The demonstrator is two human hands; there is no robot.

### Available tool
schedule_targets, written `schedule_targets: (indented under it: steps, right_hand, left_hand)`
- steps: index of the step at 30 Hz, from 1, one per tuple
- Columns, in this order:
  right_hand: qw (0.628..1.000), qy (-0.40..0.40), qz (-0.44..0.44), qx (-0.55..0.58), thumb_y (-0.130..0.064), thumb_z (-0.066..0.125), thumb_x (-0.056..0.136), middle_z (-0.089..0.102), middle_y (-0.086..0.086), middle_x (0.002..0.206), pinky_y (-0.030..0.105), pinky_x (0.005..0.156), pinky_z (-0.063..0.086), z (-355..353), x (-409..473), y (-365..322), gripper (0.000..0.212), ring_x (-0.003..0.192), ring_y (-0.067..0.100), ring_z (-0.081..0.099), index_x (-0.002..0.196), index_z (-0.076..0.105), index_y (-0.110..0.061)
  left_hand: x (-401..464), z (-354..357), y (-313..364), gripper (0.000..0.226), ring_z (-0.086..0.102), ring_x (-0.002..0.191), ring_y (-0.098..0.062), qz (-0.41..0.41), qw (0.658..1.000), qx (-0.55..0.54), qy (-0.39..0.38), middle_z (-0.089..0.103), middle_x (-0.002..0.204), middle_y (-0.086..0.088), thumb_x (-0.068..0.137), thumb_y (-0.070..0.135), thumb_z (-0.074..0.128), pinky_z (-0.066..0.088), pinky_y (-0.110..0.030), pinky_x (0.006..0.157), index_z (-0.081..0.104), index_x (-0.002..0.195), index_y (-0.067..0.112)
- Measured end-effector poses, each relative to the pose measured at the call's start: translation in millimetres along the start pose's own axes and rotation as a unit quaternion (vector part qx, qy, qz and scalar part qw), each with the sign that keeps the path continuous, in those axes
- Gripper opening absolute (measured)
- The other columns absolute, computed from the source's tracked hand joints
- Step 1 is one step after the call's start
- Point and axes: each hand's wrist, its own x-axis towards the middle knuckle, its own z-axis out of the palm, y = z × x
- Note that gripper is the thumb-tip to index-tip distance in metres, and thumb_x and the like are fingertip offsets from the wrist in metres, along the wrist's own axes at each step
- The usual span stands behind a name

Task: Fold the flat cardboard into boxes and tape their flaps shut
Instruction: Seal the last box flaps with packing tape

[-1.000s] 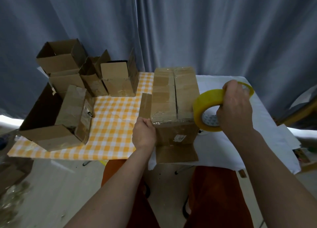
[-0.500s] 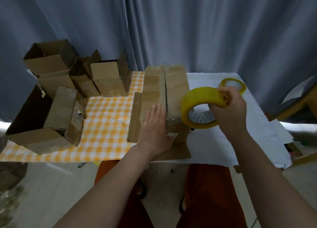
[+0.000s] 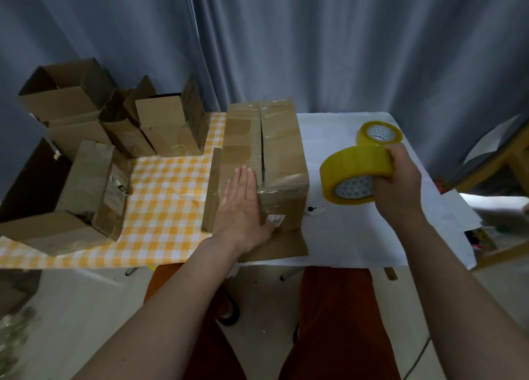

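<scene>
tape roll (image 3: 355, 165) yellow | tablecloth (image 3: 166, 190) orange-white check | curtain (image 3: 315, 41) grey-blue

The box (image 3: 282, 150) is matt brown cardboard with glossy clear tape over its seam. The tape roll (image 3: 355, 176) is shiny yellow plastic. A checked cloth (image 3: 166, 196) covers the counter (image 3: 343, 236).

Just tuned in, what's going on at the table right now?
A person is taping a cardboard box shut. Their left hand presses flat on its near top corner, while the right hand grips a yellow tape roll beside it. A second roll lies behind, and several folded boxes stand on the left.
</scene>
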Motion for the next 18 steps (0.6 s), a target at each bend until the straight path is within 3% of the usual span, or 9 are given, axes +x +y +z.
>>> schedule_targets:
  steps: [5,8,12,18]
  right_hand:
    - [1.0,-0.007,0.012,-0.005,0.007,0.046,0.081,0.052,-0.002,0.089,0.019,0.059,0.032,8,5,14,0.031,0.077,0.01,0.046,0.093,0.045,-0.022]
    - [0.999,-0.039,0.03,-0.014,0.009,0.045,0.079,0.05,0.002,0.083,0.025,0.053,0.032,17,0,27,0.028,0.075,0.018,0.047,0.089,0.043,-0.016]
    - [0.997,-0.066,0.026,-0.003,0.01,0.046,0.083,0.05,0.003,0.083,0.021,0.052,0.033,21,-10,42,0.024,0.073,0.018,0.047,0.091,0.043,-0.013]
    - [0.991,-0.117,0.065,0.003,0.012,0.05,0.082,0.049,0.013,0.08,0.03,0.054,0.035,25,-25,48,0.019,0.071,0.027,0.048,0.093,0.044,-0.003]
  left_hand:
    - [-1,2,0,0.116,-0.023,0.144,-0.016,0.004,1.0,0.015,0.007,-0.019,0.159,-0.005,0.08,0.057,0.059,-0.014,-0.03,0.116,-0.021,0.148,0.01]
    - [0,4,-1,0.116,-0.024,0.143,-0.015,0.001,1.0,0.015,0.006,-0.02,0.159,-0.005,0.08,0.055,0.061,-0.014,-0.029,0.115,-0.021,0.148,0.011]
    - [1,5,-1,0.115,-0.022,0.145,-0.016,0.003,1.0,0.019,0.004,-0.018,0.16,-0.004,0.079,0.056,0.06,-0.012,-0.032,0.118,-0.019,0.149,0.013]
    - [-2,6,-4,0.096,-0.016,0.147,-0.026,0.073,0.996,0.054,0.02,-0.007,0.161,-0.01,0.08,0.058,0.058,-0.007,-0.04,0.118,-0.007,0.149,0.045]
